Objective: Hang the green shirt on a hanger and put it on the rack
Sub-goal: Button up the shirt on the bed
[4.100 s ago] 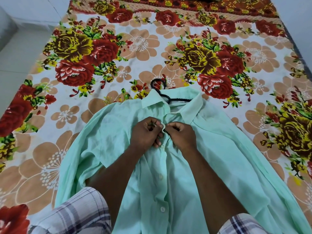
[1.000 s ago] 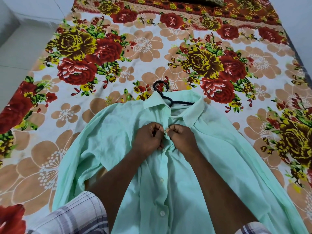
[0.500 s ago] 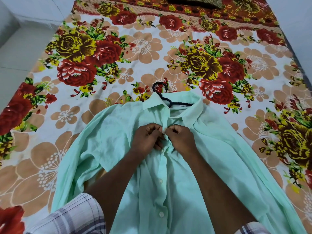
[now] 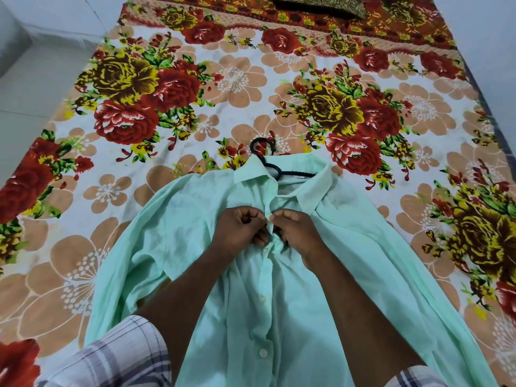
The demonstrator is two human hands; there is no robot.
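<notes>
The green shirt [image 4: 279,303] lies front-up on a bed covered by a floral sheet [image 4: 139,107], its collar toward the far side and its hem running off the near edge of the view. A black hanger [image 4: 282,171] sits inside the shirt: its hook pokes out past the collar onto the sheet, and a short length of its twisted bar shows in the open neck (the rest is hidden under the cloth). The left hand [image 4: 240,233] and right hand [image 4: 298,233] meet at the placket just below the collar, knuckles up, fingers curled tight. Each pinches an edge of the shirt front between thumb and fingertips, and the two hands touch at the middle where a small button or fold of fabric shows between them; which it is cannot be told. Below the hands the placket runs toward the viewer with white buttons [image 4: 263,352] along it. The left sleeve of the shirt is folded over on the left, while the right side spreads wide across the sheet. Plaid sleeves [image 4: 117,358] show at the near corners. A dark patterned pillow [image 4: 318,4] lies at the far edge of the bed, and pale floor tiles [image 4: 33,65] show to the far left.
</notes>
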